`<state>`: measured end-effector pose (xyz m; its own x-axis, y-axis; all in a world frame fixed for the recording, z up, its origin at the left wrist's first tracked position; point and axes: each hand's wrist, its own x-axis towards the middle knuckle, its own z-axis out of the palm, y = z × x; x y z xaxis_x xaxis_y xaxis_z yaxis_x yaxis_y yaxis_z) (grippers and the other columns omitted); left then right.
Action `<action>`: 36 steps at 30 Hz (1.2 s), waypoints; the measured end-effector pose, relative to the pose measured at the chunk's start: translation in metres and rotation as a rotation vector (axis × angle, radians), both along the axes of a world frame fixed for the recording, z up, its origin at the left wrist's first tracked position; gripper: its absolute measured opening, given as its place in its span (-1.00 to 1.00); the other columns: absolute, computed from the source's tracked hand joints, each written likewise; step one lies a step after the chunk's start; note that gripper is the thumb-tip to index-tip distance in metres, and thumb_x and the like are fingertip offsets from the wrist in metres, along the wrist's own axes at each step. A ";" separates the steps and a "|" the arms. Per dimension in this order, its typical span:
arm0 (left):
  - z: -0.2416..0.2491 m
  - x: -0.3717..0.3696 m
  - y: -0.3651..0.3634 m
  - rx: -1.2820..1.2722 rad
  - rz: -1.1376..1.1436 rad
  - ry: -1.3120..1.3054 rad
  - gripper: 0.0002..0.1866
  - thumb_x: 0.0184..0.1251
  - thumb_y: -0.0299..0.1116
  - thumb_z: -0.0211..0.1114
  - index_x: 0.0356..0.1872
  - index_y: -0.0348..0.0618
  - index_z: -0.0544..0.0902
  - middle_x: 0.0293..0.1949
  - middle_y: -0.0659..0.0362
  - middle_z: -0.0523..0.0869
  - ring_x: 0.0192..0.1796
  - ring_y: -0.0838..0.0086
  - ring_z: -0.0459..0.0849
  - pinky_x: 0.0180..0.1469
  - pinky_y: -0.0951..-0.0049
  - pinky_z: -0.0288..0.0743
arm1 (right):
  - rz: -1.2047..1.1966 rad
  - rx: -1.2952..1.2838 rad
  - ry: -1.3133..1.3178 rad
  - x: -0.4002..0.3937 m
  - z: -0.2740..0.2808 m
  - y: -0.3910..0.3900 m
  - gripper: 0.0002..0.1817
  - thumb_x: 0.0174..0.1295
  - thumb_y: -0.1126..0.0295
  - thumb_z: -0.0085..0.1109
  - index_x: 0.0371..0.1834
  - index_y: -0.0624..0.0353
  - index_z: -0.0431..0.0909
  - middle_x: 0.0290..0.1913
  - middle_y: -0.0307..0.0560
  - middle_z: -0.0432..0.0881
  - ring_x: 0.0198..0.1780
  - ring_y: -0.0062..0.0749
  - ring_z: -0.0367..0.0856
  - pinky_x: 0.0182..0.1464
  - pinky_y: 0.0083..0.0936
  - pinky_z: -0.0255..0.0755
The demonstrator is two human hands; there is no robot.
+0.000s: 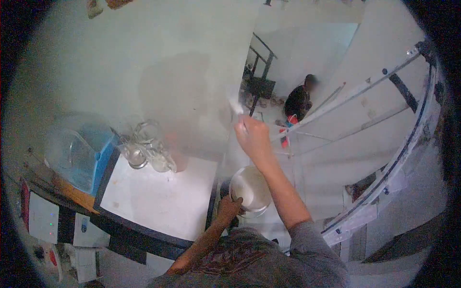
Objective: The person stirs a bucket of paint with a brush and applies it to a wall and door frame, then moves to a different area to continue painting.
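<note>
My right hand (253, 135) is raised in front of me, fingers wrapped round the handle of a paintbrush (236, 105). The white bristles point up and to the left, right by the wall's vertical edge. Lower down, close to my body, my left hand (230, 210) grips a round bucket (260, 186) at its left rim, thumb over the edge. A whitish content shows inside the bucket. Most of the brush handle is hidden in my right fist.
A white-topped table (158, 201) stands at left with glass jugs (149, 151) on it. Beside them is a blue plastic container (96, 156). A metal railing (365, 91) curves along the right. Below, a person (298, 101) in dark clothes sits near a ladder-like frame.
</note>
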<state>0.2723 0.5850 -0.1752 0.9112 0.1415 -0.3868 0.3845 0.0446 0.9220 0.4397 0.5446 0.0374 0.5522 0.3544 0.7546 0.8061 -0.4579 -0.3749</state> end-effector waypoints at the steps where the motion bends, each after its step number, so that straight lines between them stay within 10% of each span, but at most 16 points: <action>1: 0.016 -0.004 0.001 0.150 -0.016 -0.003 -0.56 0.23 -0.17 0.25 -0.15 -0.47 0.61 -0.44 -0.09 0.73 -0.46 0.19 0.77 -0.31 0.29 0.63 | 0.002 0.004 -0.008 -0.007 0.007 -0.001 -0.87 0.08 0.49 0.18 -0.29 0.20 0.60 -0.47 0.16 0.58 -0.42 0.06 0.61 -0.38 -0.24 0.45; 10: 0.047 -0.010 -0.003 0.200 0.011 0.014 -0.51 0.18 -0.17 0.27 -0.12 -0.52 0.59 -0.46 -0.11 0.73 -0.42 0.21 0.77 -0.33 0.28 0.63 | 0.011 0.216 -0.436 0.005 0.146 0.004 -0.75 0.13 0.45 0.18 -0.13 0.31 0.56 -0.41 0.15 0.58 -0.40 0.02 0.60 -0.36 -0.24 0.46; 17: 0.014 -0.005 -0.003 0.269 -0.002 -0.049 -0.47 0.14 -0.04 0.24 -0.26 -0.49 0.66 -0.48 -0.14 0.72 -0.41 0.11 0.75 -0.17 0.21 0.60 | 0.024 -0.075 -0.090 -0.001 0.028 -0.008 -0.79 0.12 0.39 0.19 -0.23 0.29 0.57 -0.43 0.16 0.60 -0.41 0.05 0.61 -0.34 -0.16 0.47; 24: 0.027 -0.007 -0.002 0.188 -0.058 -0.078 -0.50 0.18 -0.06 0.22 -0.21 -0.45 0.65 -0.51 -0.08 0.73 -0.41 0.13 0.76 -0.20 0.21 0.61 | 0.046 0.240 -0.340 -0.021 0.118 -0.014 -0.81 0.10 0.52 0.20 -0.21 0.30 0.62 -0.49 0.15 0.59 -0.50 -0.15 0.63 -0.40 -0.50 0.46; 27: 0.021 -0.005 -0.002 0.264 -0.078 -0.026 -0.52 0.21 -0.09 0.23 -0.15 -0.42 0.62 -0.50 -0.06 0.74 -0.43 0.19 0.76 -0.23 0.24 0.62 | 0.042 0.348 -0.427 -0.006 0.151 -0.006 -0.77 0.08 0.50 0.22 -0.17 0.27 0.60 -0.50 0.12 0.57 -0.54 -0.09 0.57 -0.47 -0.31 0.42; 36: -0.003 -0.005 -0.001 0.100 -0.051 -0.022 -0.61 0.23 -0.16 0.24 -0.26 -0.40 0.66 -0.55 -0.08 0.72 -0.43 0.24 0.77 -0.32 0.31 0.63 | 0.087 -0.039 -0.150 -0.002 0.066 -0.023 -0.76 0.04 0.49 0.25 -0.20 0.30 0.65 -0.45 0.17 0.63 -0.46 -0.05 0.63 -0.38 -0.34 0.49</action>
<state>0.2671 0.5840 -0.1782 0.9262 0.1314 -0.3534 0.3639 -0.0668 0.9290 0.4379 0.5218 0.1029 0.4006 0.4267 0.8108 0.8888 -0.3960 -0.2307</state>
